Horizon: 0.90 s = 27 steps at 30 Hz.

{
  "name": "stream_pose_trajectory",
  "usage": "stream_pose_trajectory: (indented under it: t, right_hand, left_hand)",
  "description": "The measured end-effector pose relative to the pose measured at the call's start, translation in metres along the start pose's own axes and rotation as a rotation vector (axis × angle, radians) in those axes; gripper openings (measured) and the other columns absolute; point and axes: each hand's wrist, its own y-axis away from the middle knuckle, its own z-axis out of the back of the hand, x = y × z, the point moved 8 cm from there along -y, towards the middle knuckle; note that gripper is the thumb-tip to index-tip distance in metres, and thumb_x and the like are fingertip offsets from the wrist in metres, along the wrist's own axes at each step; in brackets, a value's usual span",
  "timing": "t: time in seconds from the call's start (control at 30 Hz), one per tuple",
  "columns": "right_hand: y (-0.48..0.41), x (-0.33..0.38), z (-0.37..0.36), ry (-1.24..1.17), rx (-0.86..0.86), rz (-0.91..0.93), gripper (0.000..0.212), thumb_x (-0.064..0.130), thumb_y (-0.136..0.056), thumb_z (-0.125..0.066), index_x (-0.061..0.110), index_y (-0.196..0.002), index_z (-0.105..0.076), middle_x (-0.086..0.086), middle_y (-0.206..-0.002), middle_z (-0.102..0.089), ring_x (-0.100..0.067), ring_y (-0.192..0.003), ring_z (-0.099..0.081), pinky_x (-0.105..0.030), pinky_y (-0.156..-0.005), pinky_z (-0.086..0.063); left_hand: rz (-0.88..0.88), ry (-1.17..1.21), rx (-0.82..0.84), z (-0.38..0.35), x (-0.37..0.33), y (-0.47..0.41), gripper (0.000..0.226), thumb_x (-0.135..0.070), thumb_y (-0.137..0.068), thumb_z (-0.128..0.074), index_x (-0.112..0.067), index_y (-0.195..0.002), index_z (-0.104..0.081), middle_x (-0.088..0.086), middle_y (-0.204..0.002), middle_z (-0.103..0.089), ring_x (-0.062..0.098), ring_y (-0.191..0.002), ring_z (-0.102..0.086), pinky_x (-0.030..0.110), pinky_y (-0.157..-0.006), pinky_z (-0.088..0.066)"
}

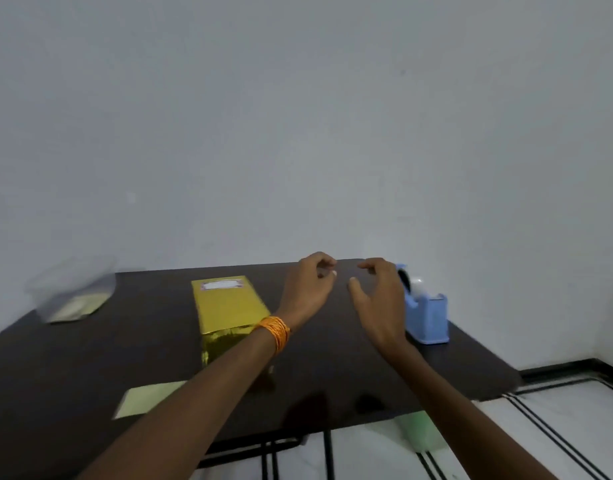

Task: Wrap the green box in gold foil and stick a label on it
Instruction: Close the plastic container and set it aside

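The gold-wrapped box [229, 308] is seen on the dark counter [90, 358], left of the middle and nearer the far edge than the near one. Gold foil covers every face that shows. A label [221, 284] with a patterned border is stuck flat on the top face, at the end toward the far edge.

The left hand [308, 289] is held above the counter just to the right of the box and apart from it. The near right corner of the box is crossed by the wrist, on which orange bangles [274, 332] are worn. The fingers are curled inward with thumb and forefinger close together; whether anything is pinched between them cannot be told.

The right hand [377, 299] is held beside the left, apart from it, with fingers loosely bent and spread, and nothing is gripped.

A blue tape dispenser [426, 313] stands by the right edge, partly hidden behind the right hand. A clear plastic bag [73, 296] lies at the far left corner, and a pale sheet [149, 398] lies near the near edge, beside the left forearm.
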Motion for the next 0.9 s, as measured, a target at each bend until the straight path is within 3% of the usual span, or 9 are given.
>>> stream_pose_trajectory:
  t: [0.1, 0.2, 0.3, 0.37, 0.43, 0.53, 0.63, 0.7, 0.9]
  right_hand:
    - [0.005, 0.023, -0.049, -0.148, 0.119, -0.07, 0.018, 0.016, -0.091, -0.064, 0.018, -0.108, -0.06, 0.003, -0.111, -0.062, -0.01, -0.103, -0.057, -0.019, -0.083, -0.044]
    - [0.018, 0.036, -0.1, -0.244, 0.238, -0.127, 0.018, 0.023, -0.092, -0.066, 0.018, -0.108, -0.059, 0.001, -0.111, -0.062, -0.014, -0.105, -0.06, -0.031, -0.086, -0.05]
    - [0.034, 0.044, -0.137, -0.263, 0.347, -0.203, 0.03, 0.029, -0.093, -0.066, 0.015, -0.118, -0.057, -0.003, -0.118, -0.061, -0.017, -0.111, -0.059, -0.031, -0.085, -0.048]
    - [0.046, 0.049, -0.155, -0.261, 0.42, -0.254, 0.04, 0.03, -0.094, -0.065, 0.014, -0.129, -0.053, -0.005, -0.128, -0.058, -0.018, -0.116, -0.056, -0.031, -0.087, -0.046]
    - [0.056, 0.051, -0.166, -0.242, 0.483, -0.302, 0.047, 0.03, -0.097, -0.062, 0.012, -0.137, -0.047, -0.007, -0.133, -0.055, -0.015, -0.111, -0.056, -0.03, -0.084, -0.048]
    - [0.068, 0.053, -0.174, -0.206, 0.56, -0.323, 0.044, 0.025, -0.098, -0.058, 0.009, -0.138, -0.047, -0.008, -0.125, -0.057, -0.002, -0.08, -0.052, -0.024, -0.068, -0.044]
    - [0.075, 0.049, -0.177, -0.168, 0.58, -0.348, 0.029, 0.033, -0.098, -0.057, 0.013, -0.119, -0.054, -0.002, -0.117, -0.062, -0.006, -0.085, -0.055, -0.037, -0.078, -0.05]
    - [0.079, 0.044, -0.18, -0.177, 0.593, -0.376, 0.027, 0.039, -0.096, -0.058, 0.015, -0.107, -0.054, 0.001, -0.106, -0.062, -0.01, -0.088, -0.06, -0.04, -0.081, -0.054]
    - [0.075, 0.034, -0.196, -0.23, 0.591, -0.441, 0.071, 0.066, -0.067, -0.062, 0.018, -0.119, -0.056, -0.003, -0.117, -0.057, -0.015, -0.101, -0.061, -0.037, -0.082, -0.056]
  left_hand:
    - [0.012, -0.058, -0.156, 0.073, 0.012, 0.016, 0.016, -0.012, -0.092, -0.063, -0.015, -0.106, -0.07, -0.005, -0.102, -0.07, 0.007, -0.092, -0.065, 0.022, -0.081, -0.054]
    - [0.102, -0.114, -0.288, 0.138, 0.044, 0.041, 0.019, -0.009, -0.094, -0.059, -0.011, -0.111, -0.067, -0.001, -0.106, -0.067, 0.01, -0.094, -0.061, 0.021, -0.079, -0.051]
    - [0.257, -0.148, -0.337, 0.176, 0.078, 0.063, 0.017, -0.012, -0.094, -0.06, -0.008, -0.111, -0.061, 0.001, -0.104, -0.061, 0.016, -0.098, -0.056, 0.024, -0.076, -0.045]
    - [0.378, -0.142, -0.309, 0.186, 0.098, 0.077, 0.012, -0.02, -0.095, -0.059, -0.011, -0.096, -0.052, -0.002, -0.088, -0.05, 0.016, -0.084, -0.048, 0.025, -0.063, -0.036]
    - [0.501, -0.058, -0.243, 0.18, 0.113, 0.087, 0.02, -0.03, -0.098, -0.055, -0.013, -0.099, -0.046, -0.002, -0.088, -0.045, 0.012, -0.079, -0.044, 0.025, -0.057, -0.031]
    - [0.584, 0.065, -0.144, 0.16, 0.127, 0.095, 0.024, -0.038, -0.1, -0.05, -0.015, -0.107, -0.048, -0.003, -0.096, -0.051, 0.012, -0.088, -0.05, 0.026, -0.064, -0.04]
    - [0.642, 0.181, -0.087, 0.14, 0.139, 0.096, 0.02, -0.034, -0.101, -0.046, -0.018, -0.11, -0.052, 0.002, -0.106, -0.061, 0.017, -0.098, -0.06, 0.037, -0.084, -0.053]
    - [0.663, 0.193, -0.049, 0.132, 0.142, 0.094, 0.022, -0.026, -0.102, -0.041, -0.015, -0.118, -0.051, 0.006, -0.111, -0.061, 0.02, -0.101, -0.06, 0.035, -0.08, -0.052]
    - [0.647, 0.199, -0.034, 0.133, 0.156, 0.086, 0.02, -0.023, -0.102, -0.035, -0.016, -0.109, -0.052, 0.01, -0.108, -0.058, 0.024, -0.102, -0.057, 0.04, -0.085, -0.049]
